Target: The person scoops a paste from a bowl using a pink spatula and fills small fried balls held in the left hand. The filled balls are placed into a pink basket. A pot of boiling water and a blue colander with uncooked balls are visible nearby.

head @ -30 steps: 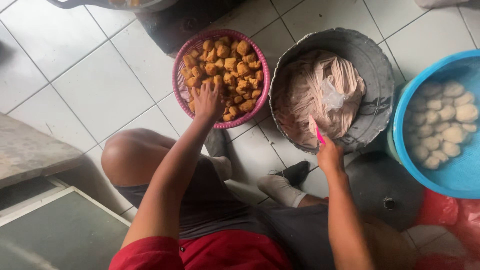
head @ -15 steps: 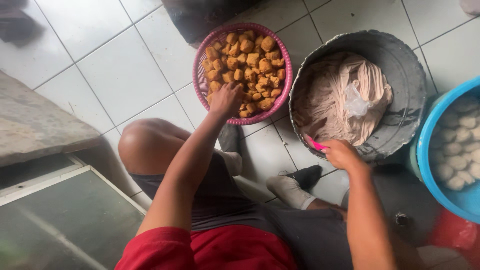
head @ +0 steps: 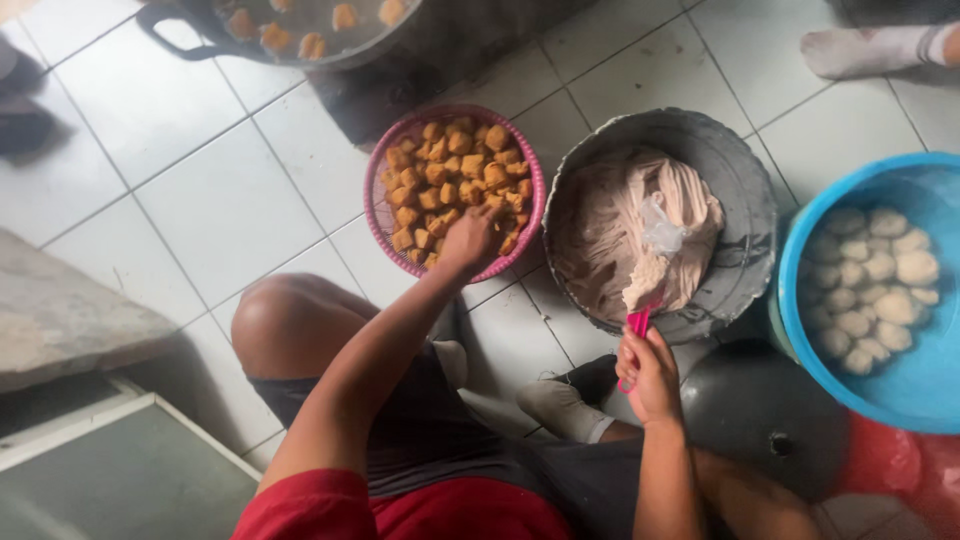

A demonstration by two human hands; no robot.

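My left hand reaches into a pink woven basket full of golden fried tofu cubes, its fingers curled over pieces at the near rim. My right hand grips a pink spoon whose tip carries a lump of pale paste. The spoon sits at the near edge of a grey metal basin filled with pinkish-white paste and a scrap of clear plastic.
A blue tub of round white balls in water stands at the right. A dark pot with frying pieces is at the top. A black lid lies near my right knee. A socked foot of another person is top right. White tiled floor spreads left.
My right hand has scooped a lump of paste onto the pink spoon. My left hand stays in the tofu basket. The camera has shifted, bringing the pot into view.
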